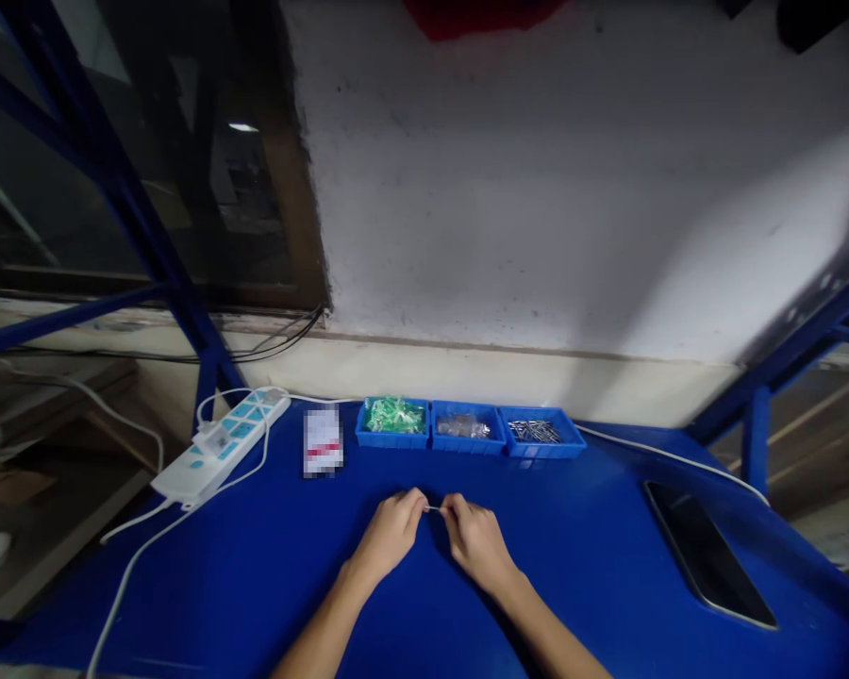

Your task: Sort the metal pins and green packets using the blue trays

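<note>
My left hand (394,530) and my right hand (475,538) meet over the middle of the blue table (558,585), fingers pinched. Between their fingertips runs a small thin, light-coloured piece (432,508); most of it is hidden, so its exact kind cannot be made out. Just beyond the hands stand three blue bins in a row. The left bin (394,440) holds green plastic pieces (396,415), the middle bin (468,444) has small clear and brownish pieces (463,426), and the right bin (546,450) contains metal screws or pins (534,431).
A white power strip (219,448) with a plugged-in adapter and cables lies at the left. A blurred white-and-red packet (324,441) is beside the bins. A dark phone or tablet (707,552) rests at the right. Blue frame posts (755,438) and a wall (524,207) bound the table.
</note>
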{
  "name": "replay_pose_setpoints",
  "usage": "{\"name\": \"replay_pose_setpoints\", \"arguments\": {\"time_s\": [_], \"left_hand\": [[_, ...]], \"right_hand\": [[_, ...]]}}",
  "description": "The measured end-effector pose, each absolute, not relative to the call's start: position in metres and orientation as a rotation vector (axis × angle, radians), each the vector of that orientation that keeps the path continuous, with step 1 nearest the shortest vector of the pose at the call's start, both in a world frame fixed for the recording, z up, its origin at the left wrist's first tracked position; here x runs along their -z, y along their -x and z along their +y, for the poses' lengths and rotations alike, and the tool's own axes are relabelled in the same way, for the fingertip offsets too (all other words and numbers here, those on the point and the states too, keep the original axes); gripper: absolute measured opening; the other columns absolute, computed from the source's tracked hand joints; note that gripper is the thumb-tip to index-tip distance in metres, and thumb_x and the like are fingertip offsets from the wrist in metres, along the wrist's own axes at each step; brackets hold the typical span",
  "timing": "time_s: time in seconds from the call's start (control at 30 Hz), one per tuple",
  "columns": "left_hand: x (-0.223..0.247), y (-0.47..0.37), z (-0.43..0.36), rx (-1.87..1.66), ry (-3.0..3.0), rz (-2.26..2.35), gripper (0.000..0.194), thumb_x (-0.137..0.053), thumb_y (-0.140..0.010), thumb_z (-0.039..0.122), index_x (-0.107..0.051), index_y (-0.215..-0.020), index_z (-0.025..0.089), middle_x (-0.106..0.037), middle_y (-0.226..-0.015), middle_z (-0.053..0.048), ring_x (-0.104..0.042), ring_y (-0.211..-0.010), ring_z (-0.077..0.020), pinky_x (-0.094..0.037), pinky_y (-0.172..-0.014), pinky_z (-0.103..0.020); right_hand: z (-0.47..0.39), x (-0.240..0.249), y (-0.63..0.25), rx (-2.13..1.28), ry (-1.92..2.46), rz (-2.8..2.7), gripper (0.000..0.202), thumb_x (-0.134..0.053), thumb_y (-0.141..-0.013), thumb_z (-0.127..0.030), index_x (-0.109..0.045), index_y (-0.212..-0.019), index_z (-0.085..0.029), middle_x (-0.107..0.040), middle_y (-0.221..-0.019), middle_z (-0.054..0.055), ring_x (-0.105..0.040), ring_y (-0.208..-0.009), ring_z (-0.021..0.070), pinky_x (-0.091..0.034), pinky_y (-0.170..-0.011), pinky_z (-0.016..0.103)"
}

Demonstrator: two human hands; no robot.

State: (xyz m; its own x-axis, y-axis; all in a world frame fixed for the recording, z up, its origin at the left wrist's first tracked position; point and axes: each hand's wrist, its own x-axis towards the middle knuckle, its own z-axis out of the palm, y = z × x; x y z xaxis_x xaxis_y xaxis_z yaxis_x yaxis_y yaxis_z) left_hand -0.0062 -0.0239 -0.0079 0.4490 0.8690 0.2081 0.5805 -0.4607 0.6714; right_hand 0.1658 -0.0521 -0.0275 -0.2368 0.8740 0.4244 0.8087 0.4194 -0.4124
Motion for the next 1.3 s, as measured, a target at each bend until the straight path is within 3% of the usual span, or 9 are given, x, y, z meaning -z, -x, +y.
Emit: {"name": "replay_pose_setpoints", "arguments": {"time_s": [0.17, 0.33, 0.5, 0.7, 1.0, 1.17, 1.3], "left_hand": [[0.002, 0.007, -0.027, -0.849, -2.087, 1.143, 0.018, -0.041, -0.090, 0.029, -0.056, -0.095, 0.021, -0.062, -0.074, 0.001, -0.058, -0.064, -0.0123, -0.043, -0.063, -0.021], [0.001, 0.007, -0.028, -0.857, -2.109, 1.131, 0.018, -0.040, -0.091, 0.028, -0.056, -0.087, 0.020, -0.061, -0.075, 0.001, -0.056, -0.067, -0.0125, -0.042, -0.064, -0.021], [0.002, 0.007, -0.027, -0.843, -2.180, 1.230, 0.032, -0.038, -0.092, 0.029, -0.056, -0.067, 0.019, -0.061, -0.065, -0.001, -0.056, -0.061, -0.0133, -0.039, -0.059, -0.022], [-0.003, 0.008, -0.030, -0.878, -2.128, 1.148, 0.020, -0.042, -0.090, 0.030, -0.060, -0.093, 0.022, -0.067, -0.083, -0.001, -0.062, -0.074, -0.0136, -0.045, -0.067, -0.021], [0.000, 0.010, -0.030, -0.859, -2.166, 1.137, 0.029, -0.038, -0.092, 0.029, -0.060, -0.077, 0.019, -0.065, -0.075, -0.001, -0.060, -0.070, -0.0137, -0.043, -0.063, -0.022], [-0.002, 0.010, -0.031, -0.911, -2.116, 1.120, 0.020, -0.044, -0.089, 0.031, -0.060, -0.092, 0.021, -0.065, -0.078, 0.000, -0.060, -0.069, -0.0123, -0.044, -0.064, -0.020], [0.002, 0.011, -0.030, -0.948, -2.120, 1.093, 0.018, -0.045, -0.089, 0.029, -0.061, -0.086, 0.020, -0.065, -0.079, 0.000, -0.059, -0.071, -0.0117, -0.043, -0.067, -0.020]], "right_hand": [[-0.051, 0.029, -0.167, -0.073, 1.456, -1.996, 0.028, -0.028, -0.096, -0.025, -0.052, -0.084, -0.016, -0.061, -0.061, 0.002, -0.059, -0.051, 0.0134, -0.030, -0.051, 0.023], [-0.052, 0.025, -0.166, -0.127, 1.464, -2.000, 0.029, -0.028, -0.096, -0.027, -0.052, -0.084, -0.016, -0.060, -0.061, 0.002, -0.059, -0.052, 0.0136, -0.032, -0.052, 0.023], [-0.057, 0.017, -0.166, -0.206, 1.378, -2.051, 0.018, -0.037, -0.093, -0.028, -0.051, -0.089, -0.019, -0.063, -0.072, 0.002, -0.060, -0.063, 0.0136, -0.037, -0.058, 0.022], [-0.059, 0.014, -0.167, -0.187, 1.361, -2.063, 0.023, -0.035, -0.094, -0.026, -0.054, -0.083, -0.019, -0.062, -0.070, 0.003, -0.058, -0.064, 0.0136, -0.037, -0.060, 0.022], [-0.060, 0.012, -0.167, -0.235, 1.296, -2.046, 0.021, -0.037, -0.093, -0.029, -0.056, -0.088, -0.019, -0.063, -0.077, 0.004, -0.058, -0.066, 0.0140, -0.039, -0.062, 0.023], [-0.060, 0.012, -0.169, -0.250, 1.302, -2.069, 0.024, -0.034, -0.094, -0.025, -0.055, -0.084, -0.019, -0.062, -0.073, 0.003, -0.057, -0.064, 0.0138, -0.038, -0.062, 0.023], [-0.060, 0.013, -0.170, -0.279, 1.305, -2.095, 0.025, -0.033, -0.095, -0.026, -0.054, -0.082, -0.019, -0.061, -0.073, 0.003, -0.057, -0.065, 0.0137, -0.037, -0.062, 0.023]]}}
